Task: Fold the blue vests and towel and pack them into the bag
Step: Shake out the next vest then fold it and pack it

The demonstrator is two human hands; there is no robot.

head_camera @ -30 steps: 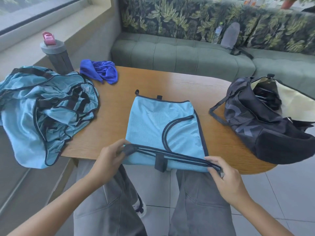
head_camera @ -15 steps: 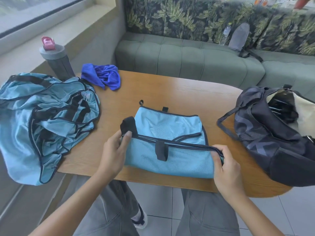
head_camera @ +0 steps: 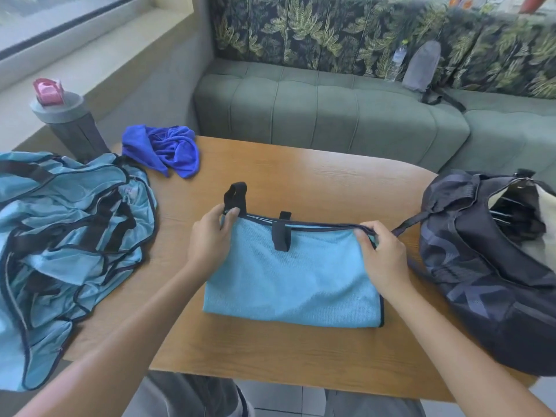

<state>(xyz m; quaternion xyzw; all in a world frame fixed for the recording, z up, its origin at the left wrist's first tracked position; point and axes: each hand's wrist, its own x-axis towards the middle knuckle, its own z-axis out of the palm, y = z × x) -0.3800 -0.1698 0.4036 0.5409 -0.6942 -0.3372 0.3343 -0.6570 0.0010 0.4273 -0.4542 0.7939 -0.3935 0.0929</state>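
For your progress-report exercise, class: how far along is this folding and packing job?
Early. Done: little, no blue cloth shows in the open bag. In hand: the left hand and right hand pinch the far corners of one vest, doubled over on the table. Left: the pile of vests and the crumpled towel, then packing everything.

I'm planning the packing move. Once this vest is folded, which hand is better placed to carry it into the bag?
Right. The right hand pinches the vest corner nearest the open bag, which sits at the table's right end. The left hand grips the far corner, beside the vest pile.
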